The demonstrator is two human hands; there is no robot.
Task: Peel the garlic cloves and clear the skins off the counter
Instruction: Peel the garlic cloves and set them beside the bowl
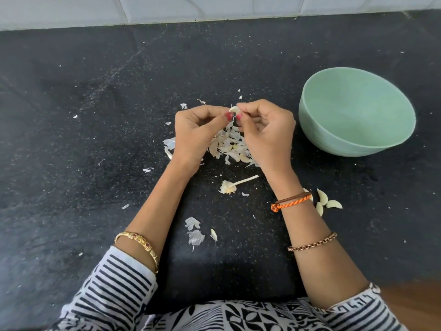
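**Both hands pinching one clove above the skins**

A black speckled worktop (95,139) is filling most of the view, with a white tiled wall (214,8) running along its far edge. A pale green bowl (315,120) is sitting on the worktop to the right of the hands; nothing is showing in the part of its inside that can be seen.

The person's forearms are reaching in from the bottom, in black-and-white patterned sleeves (114,283). A gold bangle (138,244) is circling the left forearm; an orange cord (292,201) and a chain bracelet (312,242) are circling the right.

The left hand (195,132) and right hand (267,130) are meeting at mid-frame, both with fingers curled. Between their thumbs and fingertips they are pinching a single garlic clove (234,109), holding it above the worktop.

Directly beneath the hands, a pile of skins (229,145) is lying on the worktop, with loose flakes scattered around it, some nearer the person (194,230). A stripped garlic stalk (238,183) with its papery base is lying just behind the pile, between the wrists.

Peeled cloves (327,203) are lying together on the worktop just beside the right wrist, well apart from the bowl.
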